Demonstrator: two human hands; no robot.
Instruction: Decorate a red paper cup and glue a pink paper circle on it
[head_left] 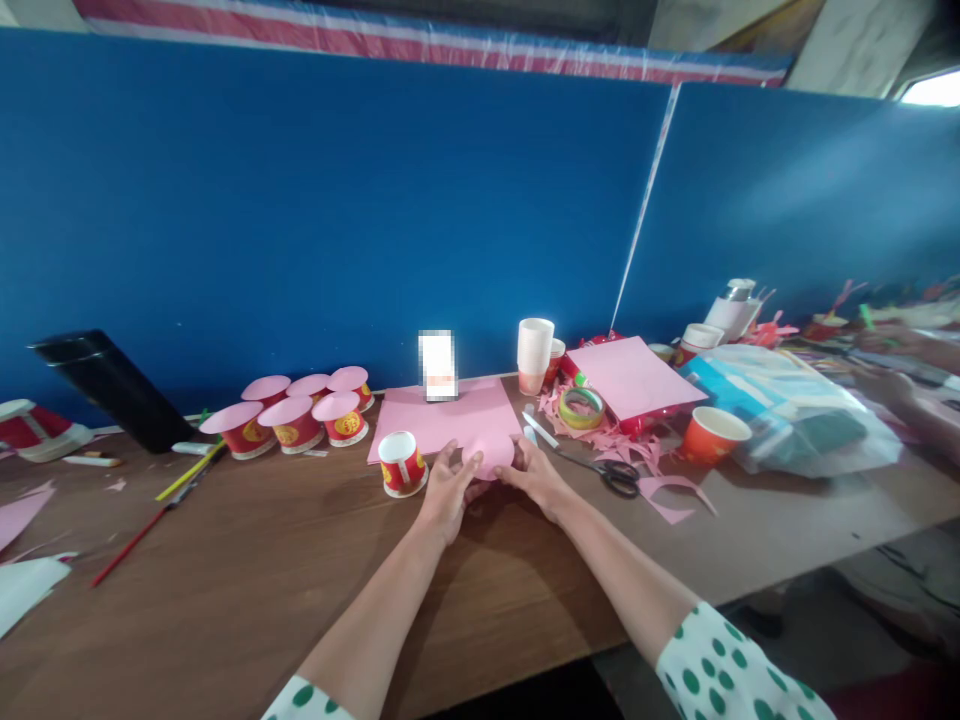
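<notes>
Between my two hands is a round pink paper disc [489, 452], held just above the table's middle. My left hand [448, 490] grips its left edge with the thumb on top. At the right edge, my right hand [536, 475] pinches it the same way. Left of my left hand stands a red and gold paper cup [403, 465], its white inside facing up. Behind the disc lie pink paper sheets [450, 415]. Whether anything sits under the disc is hidden.
Several red cups topped with pink discs [289, 425] stand at left, beside a black bottle [112, 390]. At right are scissors [619, 478], a tape roll [581, 408], pink scraps, stacked white cups [535, 355], an orange cup [714, 437] and a plastic bag [795, 410]. A blue partition [337, 220] backs the table.
</notes>
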